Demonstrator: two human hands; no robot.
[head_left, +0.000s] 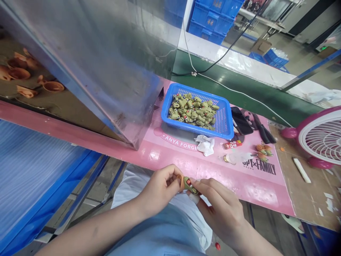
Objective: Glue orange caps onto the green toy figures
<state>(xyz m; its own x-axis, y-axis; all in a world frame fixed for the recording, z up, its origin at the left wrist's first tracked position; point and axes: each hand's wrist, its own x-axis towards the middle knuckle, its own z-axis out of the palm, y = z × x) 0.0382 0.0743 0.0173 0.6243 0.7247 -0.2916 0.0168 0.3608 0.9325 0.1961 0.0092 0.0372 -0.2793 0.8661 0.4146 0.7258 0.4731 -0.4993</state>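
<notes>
Pinching an olive-green moulded toy piece [190, 185] marked with a red dot, both hands hold it in the air just past the near edge of the worktop [170, 156], above the person's lap. The right hand [221, 206] has its fingertips closed on the piece, while the left hand [160, 188] has its fingers curled tightly around an orange part [181, 182] touching it. Across the pink printed mat [255, 185], a blue plastic basket [226, 121] holds a heap of similar green pieces [191, 110]. Near it lie a crumpled white cloth [206, 145], a black phone [242, 121] and two orange-and-green pieces [263, 151]. A pink-and-white fan [322, 137] stands on a brown board [301, 192] to the right. On the left, a steel panel [87, 60] rises beside orange cup-shaped parts [18, 73]. Beyond a green conveyor belt [213, 65], blue crates [213, 17] are stacked, and a factory floor [301, 46] stretches away
</notes>
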